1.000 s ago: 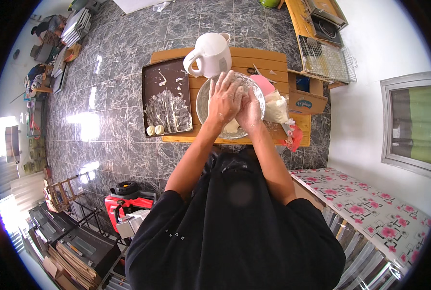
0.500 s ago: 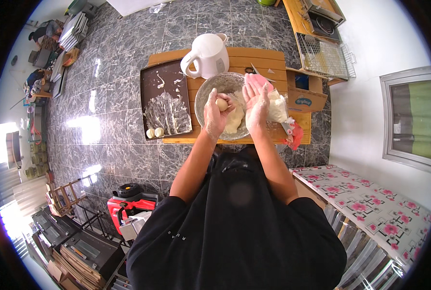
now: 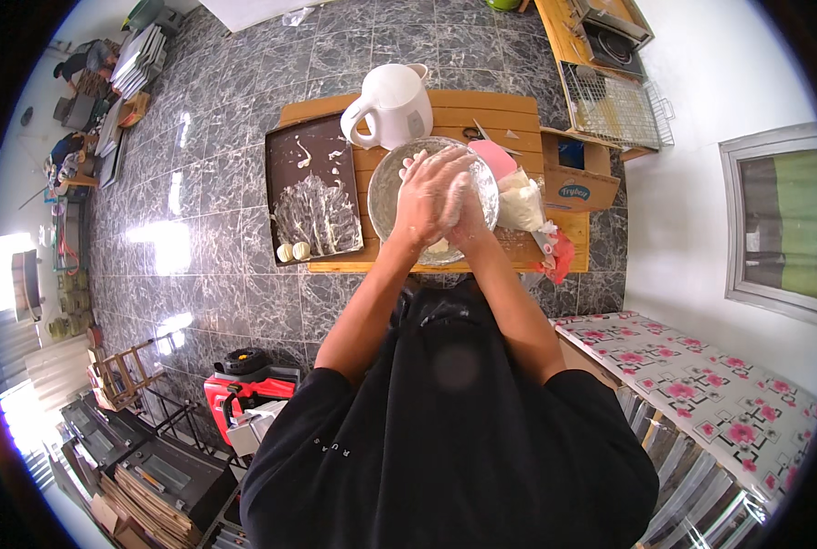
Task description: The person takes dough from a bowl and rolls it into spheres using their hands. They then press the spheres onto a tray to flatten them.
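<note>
Over a flour-dusted metal bowl (image 3: 385, 174), my left hand (image 3: 429, 197) lies palm against palm with my right hand (image 3: 468, 220), left on top. Both are floury. The dough ball between them is hidden now; the earlier picture shows it in the left palm. A little of the larger dough lump (image 3: 438, 247) shows below my wrists, inside the bowl. To the left, two small dough balls (image 3: 293, 251) sit at the near corner of a dark baking tray (image 3: 289, 156) smeared with flour.
A white electric kettle (image 3: 394, 105) stands behind the bowl on the wooden table (image 3: 491, 105). Scissors (image 3: 478, 134), a pink piece (image 3: 494, 159), a bag of flour (image 3: 520, 201) and a red-and-white plastic bag (image 3: 557, 253) lie to the right, near a cardboard box (image 3: 591, 190).
My hands were apart, the left cupping the dough ball and the right open beside it. They have come together over the bowl, closing the ball between the palms.
</note>
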A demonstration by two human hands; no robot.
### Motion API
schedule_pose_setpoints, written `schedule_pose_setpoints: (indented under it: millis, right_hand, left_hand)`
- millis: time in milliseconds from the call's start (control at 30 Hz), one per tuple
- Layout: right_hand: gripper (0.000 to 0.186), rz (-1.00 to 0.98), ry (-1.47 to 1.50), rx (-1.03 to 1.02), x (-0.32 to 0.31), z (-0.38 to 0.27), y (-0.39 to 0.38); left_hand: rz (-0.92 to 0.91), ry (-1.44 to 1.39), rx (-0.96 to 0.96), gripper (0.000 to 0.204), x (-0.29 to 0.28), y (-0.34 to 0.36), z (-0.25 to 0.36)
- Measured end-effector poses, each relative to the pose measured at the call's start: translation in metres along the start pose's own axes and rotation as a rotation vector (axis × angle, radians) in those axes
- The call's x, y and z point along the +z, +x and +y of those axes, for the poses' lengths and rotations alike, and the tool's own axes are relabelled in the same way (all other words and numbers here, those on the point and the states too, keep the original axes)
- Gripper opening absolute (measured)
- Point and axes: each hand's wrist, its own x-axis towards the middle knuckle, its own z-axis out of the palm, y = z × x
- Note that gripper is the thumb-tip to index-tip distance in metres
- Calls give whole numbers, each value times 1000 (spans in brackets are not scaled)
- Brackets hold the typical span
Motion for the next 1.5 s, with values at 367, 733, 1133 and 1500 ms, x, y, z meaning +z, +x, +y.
schedule_pose_setpoints:
  millis: [367, 733, 1133, 1500]
  right_hand:
    - [57, 86, 293, 77, -8, -6, -1]
    - [56, 117, 19, 63, 11, -6, -10]
    - [64, -53, 201, 130, 10, -13, -9]
    - [78, 199, -623, -383, 25, -9, -4]
  left_hand:
    - [-65, 254, -73, 45, 25, -16, -20]
    - [231, -347, -319, 47, 12, -15, -5]
    - [181, -806, -234, 36, 25, -37, 3]
    - [111, -640, -553, 45, 39, -28, 1]
